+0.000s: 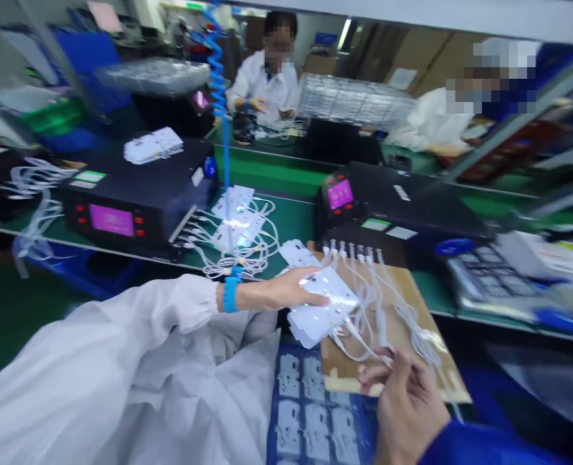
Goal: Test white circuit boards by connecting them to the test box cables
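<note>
My left hand, in a white sleeve with a blue wrist strap, grips a stack of white flat panels over a brown cardboard sheet. White cables run from the panels to a row of plugs on a black tester. At the bottom my right hand, in a blue sleeve, is pinched on one of these white cables near the cardboard's front edge.
A second black tester with a magenta display stands left, with more white panels and cables beside it. A blue tray of white parts lies below my hands. A blue coiled cord hangs down. Two co-workers sit across the green bench.
</note>
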Motion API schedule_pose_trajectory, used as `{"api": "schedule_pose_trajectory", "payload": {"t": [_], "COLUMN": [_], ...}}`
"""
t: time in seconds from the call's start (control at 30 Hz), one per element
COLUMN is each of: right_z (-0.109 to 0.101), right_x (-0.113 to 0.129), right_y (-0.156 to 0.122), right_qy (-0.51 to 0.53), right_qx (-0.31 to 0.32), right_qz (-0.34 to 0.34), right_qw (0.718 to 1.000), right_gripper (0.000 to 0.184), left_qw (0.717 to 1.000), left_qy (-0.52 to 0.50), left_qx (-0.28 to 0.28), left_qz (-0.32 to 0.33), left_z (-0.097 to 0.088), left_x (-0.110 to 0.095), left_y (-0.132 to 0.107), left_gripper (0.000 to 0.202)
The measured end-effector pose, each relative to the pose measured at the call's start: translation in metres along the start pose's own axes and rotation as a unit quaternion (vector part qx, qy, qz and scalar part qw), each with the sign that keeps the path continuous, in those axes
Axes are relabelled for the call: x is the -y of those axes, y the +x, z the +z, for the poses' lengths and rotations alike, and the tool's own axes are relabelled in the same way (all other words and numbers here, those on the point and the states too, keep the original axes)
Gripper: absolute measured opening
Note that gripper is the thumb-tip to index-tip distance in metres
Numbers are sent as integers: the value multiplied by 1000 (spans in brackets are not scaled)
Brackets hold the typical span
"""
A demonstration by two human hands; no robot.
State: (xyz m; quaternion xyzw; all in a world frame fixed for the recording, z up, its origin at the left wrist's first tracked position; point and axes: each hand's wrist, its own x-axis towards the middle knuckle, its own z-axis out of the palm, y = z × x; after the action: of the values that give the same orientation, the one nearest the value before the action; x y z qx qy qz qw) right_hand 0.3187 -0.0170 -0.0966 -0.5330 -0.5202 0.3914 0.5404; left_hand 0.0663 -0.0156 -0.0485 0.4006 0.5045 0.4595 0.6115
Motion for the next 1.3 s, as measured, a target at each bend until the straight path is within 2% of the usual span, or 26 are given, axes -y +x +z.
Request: {"api": "schedule_pose_trajectory", "payload": {"t": [0.07, 0.13, 0.17, 0.23, 0.33, 0.43, 0.57, 0.8, 1.17, 1.3], "right_z": [0, 1, 3, 12, 29, 42, 47, 48, 43, 41], "right_x": [6, 12, 15, 21, 25, 24, 17, 10, 7, 4], "right_y": [8, 15, 17, 19, 17, 16, 15, 11, 10, 9], "right_qy": [25, 26, 18, -3, -52, -116, -152, -179, -203, -192], "right_qx": [-44, -55, -36, 49, 184, 230, 227, 204, 212, 206], "right_qz": [2, -11, -21, -51, -139, -236, -295, -331, -336, -329], "right_qw": [999, 998, 999, 997, 972, 937, 916, 904, 895, 902], "right_gripper": [41, 37, 35, 28, 18, 16, 18, 17, 19, 18], "left_qw": [1000, 999, 998, 996, 987, 970, 950, 948, 940, 935], "left_qy": [19, 40, 51, 75, 135, 210, 267, 289, 313, 320], "left_qx": [9, 22, 27, 48, 83, 105, 120, 104, 117, 124], "left_qz": [11, 16, 18, 25, 39, 68, 107, 82, 75, 84], "left_z": [0, 1, 2, 5, 12, 16, 19, 24, 27, 27], "left_x": [2, 5, 6, 8, 11, 16, 23, 20, 27, 30], "left_y": [0, 1, 1, 1, 3, 6, 6, 3, 4, 6], "left_gripper": [68, 69, 68, 61, 53, 44, 33, 24, 24, 23]}}
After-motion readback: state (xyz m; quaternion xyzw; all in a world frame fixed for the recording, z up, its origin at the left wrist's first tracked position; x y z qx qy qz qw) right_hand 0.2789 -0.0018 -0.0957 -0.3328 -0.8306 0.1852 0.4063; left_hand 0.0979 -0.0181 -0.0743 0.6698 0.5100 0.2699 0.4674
